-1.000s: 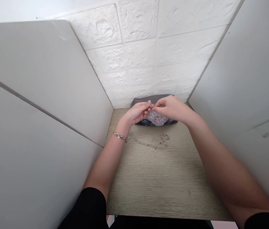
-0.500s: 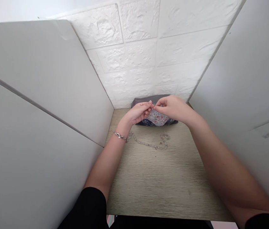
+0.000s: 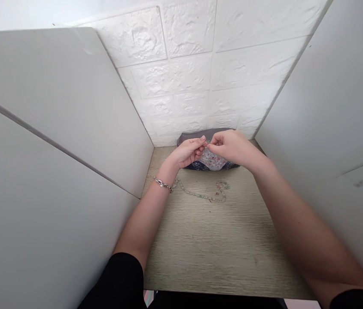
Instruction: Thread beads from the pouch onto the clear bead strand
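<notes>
**Left hand:** the left hand (image 3: 186, 153) is curled in, fingers bunched up and fingertips (image 3: 203, 143) right up against the right hand's, so pretty much closed.

**Right hand:** the right hand (image 3: 233, 149) is pinching, thumb and forefinger pressed together at the same spot. If there's something tiny in that pinch, I honestly can't make it out from here.

**Under the hands:** a soft navy-and-grey fabric pouch with a pink floral patch (image 3: 212, 161) lies on the bench just below them, touching neither as far as I can tell. Can't see whether anything's inside it.

**On the bench:** a thin strand of clear and pale beads (image 3: 200, 195) lies in a loose loop in front of the pouch on the pale wood-grain bench (image 3: 207, 253).

**Left wrist:** silver chain bracelet (image 3: 163, 185).

**Around it all:** white foam brick-pattern wall panel (image 3: 181, 86) behind, smooth pale grey side panels (image 3: 55, 107) (image 3: 339, 107) on both sides.
</notes>
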`<act>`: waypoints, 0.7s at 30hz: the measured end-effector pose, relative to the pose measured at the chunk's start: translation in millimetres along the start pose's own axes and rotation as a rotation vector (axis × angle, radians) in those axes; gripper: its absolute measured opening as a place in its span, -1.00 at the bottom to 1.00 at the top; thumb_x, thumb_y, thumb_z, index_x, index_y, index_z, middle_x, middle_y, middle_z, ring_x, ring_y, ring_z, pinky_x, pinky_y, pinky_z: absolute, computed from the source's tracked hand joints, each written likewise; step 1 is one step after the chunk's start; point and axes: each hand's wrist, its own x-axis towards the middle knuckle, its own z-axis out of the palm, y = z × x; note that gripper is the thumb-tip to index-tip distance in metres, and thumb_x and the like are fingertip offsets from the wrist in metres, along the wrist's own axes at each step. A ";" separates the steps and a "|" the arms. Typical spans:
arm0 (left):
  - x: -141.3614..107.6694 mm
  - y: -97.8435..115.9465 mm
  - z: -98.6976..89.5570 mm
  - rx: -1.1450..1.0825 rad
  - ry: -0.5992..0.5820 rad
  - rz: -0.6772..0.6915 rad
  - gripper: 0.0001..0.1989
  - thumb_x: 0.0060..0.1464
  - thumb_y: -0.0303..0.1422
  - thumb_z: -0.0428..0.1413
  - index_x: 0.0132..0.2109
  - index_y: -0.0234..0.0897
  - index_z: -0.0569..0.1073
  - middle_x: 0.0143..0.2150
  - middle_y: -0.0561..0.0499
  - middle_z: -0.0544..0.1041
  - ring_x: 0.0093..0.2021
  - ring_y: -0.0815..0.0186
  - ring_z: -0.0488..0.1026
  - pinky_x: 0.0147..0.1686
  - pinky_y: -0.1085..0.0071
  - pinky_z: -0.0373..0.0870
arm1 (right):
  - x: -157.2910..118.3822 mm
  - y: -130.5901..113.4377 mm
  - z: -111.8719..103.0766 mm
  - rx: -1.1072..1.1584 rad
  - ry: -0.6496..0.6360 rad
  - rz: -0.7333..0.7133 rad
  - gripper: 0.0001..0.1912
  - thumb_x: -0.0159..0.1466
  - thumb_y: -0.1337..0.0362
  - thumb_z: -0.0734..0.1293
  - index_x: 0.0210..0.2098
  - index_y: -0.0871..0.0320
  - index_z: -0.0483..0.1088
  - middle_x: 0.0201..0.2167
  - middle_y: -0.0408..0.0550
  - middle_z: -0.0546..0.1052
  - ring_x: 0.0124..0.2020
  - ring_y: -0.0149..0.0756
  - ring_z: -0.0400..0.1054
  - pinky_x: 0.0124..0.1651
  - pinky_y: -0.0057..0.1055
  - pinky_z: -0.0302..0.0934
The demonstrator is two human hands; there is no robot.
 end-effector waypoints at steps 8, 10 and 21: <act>-0.8 0.3 0.7 0.023 -0.009 0.000 -0.74 -0.05 -0.27 0.07 -0.53 -0.39 0.30 -0.66 0.13 0.18 -0.66 0.60 0.12 -0.64 0.60 0.06 | 1.0 2.4 4.8 -0.005 0.028 -0.031 -0.78 0.04 0.21 0.14 -0.58 0.21 0.30 -0.62 -0.15 0.34 -0.59 -0.51 0.10 -0.52 -0.52 -0.09; -0.9 0.1 0.5 0.018 -0.019 0.006 -0.75 -0.05 -0.27 0.07 -0.52 -0.38 0.29 -0.66 0.13 0.18 -0.66 0.60 0.12 -0.64 0.60 0.06 | 1.2 2.6 5.8 -0.014 0.033 -0.038 -0.78 0.04 0.21 0.14 -0.59 0.20 0.30 -0.63 -0.15 0.34 -0.60 -0.51 0.10 -0.53 -0.52 -0.10; -2.2 0.7 2.6 0.006 -0.005 -0.001 -0.76 -0.07 -0.28 0.09 -0.52 -0.37 0.27 -0.65 0.14 0.18 -0.66 0.61 0.11 -0.65 0.61 0.05 | 3.0 2.1 10.4 -0.083 0.046 -0.069 -0.76 0.07 0.22 0.13 -0.58 0.21 0.32 -0.63 -0.12 0.35 -0.56 -0.47 0.12 -0.49 -0.51 -0.09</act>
